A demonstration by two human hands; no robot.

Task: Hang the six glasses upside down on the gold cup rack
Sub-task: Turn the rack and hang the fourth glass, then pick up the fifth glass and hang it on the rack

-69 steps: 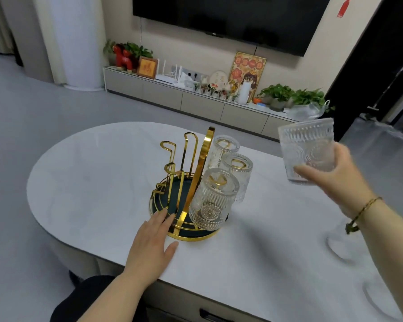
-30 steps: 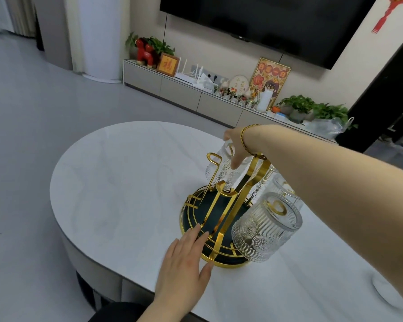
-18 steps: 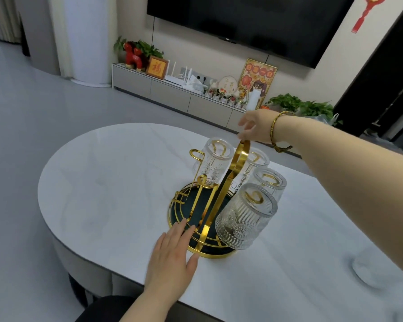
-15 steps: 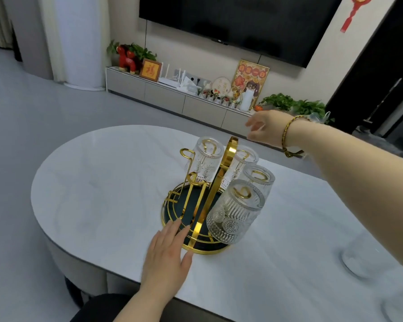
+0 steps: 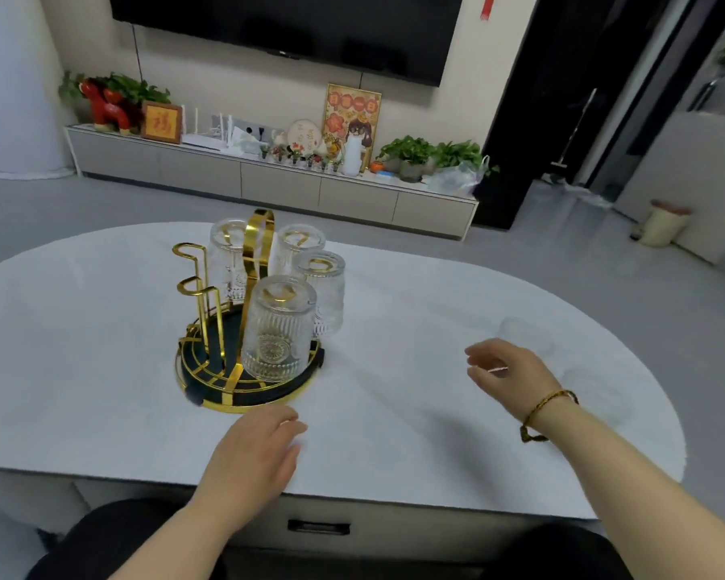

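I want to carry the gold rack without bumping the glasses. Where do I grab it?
On the gold rack, grip the top of the tall handle, coming from above: it stands upright, clear of the four hung glasses crowding its sides.

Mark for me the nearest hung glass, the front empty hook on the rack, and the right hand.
nearest hung glass [image 5: 279,328]: head view, on its ribbed side wall.
front empty hook [image 5: 190,285]: head view, on the gold loop at its top.
right hand [image 5: 509,372]: head view, on the back of the hand.
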